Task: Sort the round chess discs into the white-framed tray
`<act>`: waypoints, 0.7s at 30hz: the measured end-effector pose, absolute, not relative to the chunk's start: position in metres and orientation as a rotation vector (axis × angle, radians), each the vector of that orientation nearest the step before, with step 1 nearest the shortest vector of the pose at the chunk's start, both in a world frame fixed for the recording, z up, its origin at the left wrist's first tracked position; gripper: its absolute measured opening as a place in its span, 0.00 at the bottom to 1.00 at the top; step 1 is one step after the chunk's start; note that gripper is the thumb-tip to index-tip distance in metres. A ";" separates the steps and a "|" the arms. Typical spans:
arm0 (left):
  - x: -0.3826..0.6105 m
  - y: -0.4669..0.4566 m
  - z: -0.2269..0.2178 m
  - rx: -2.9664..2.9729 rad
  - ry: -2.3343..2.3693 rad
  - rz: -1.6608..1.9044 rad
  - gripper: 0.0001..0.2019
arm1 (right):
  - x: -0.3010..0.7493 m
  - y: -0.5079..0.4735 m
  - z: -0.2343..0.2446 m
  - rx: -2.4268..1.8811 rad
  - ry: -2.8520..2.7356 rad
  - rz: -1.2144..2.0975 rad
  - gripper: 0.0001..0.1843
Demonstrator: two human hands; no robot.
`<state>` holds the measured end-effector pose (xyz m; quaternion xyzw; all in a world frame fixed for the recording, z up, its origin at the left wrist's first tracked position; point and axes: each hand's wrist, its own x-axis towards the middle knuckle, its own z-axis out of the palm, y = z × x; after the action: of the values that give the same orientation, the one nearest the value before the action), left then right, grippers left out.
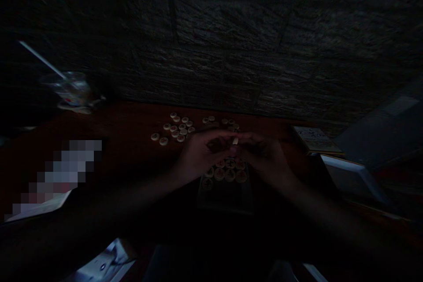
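The scene is very dark. My left hand point(201, 154) and my right hand point(261, 154) meet over the middle of a reddish-brown table point(132, 150). Between their fingertips a small pale round game piece point(235, 141) stands on edge, pinched from both sides. Right under the hands a shallow dark tray point(228, 196) holds several round pale pieces point(224, 174) with red or dark marks. More such discs point(178, 128) lie loose on the table beyond my left hand.
A glass with a straw point(71, 90) stands at the back left. A folded board or booklet point(315, 139) and a pale box point(353, 176) lie at the right. Papers point(39, 207) rest at the left, and a dark stone wall rises behind.
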<state>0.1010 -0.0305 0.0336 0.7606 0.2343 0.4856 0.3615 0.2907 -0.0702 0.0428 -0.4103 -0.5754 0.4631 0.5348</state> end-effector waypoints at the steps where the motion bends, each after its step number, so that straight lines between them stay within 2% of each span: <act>1: 0.102 -0.030 0.033 1.933 0.592 1.254 0.16 | 0.291 -0.070 0.043 -0.973 -1.355 1.112 0.19; 21: 0.100 -0.030 0.034 1.984 0.699 1.316 0.15 | 0.291 -0.070 0.048 -0.935 -1.282 1.276 0.11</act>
<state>0.0999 -0.0300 0.0343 0.7565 0.2665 0.5017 0.3240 0.2906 -0.0701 0.0477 -0.3908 -0.5359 0.5335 0.5249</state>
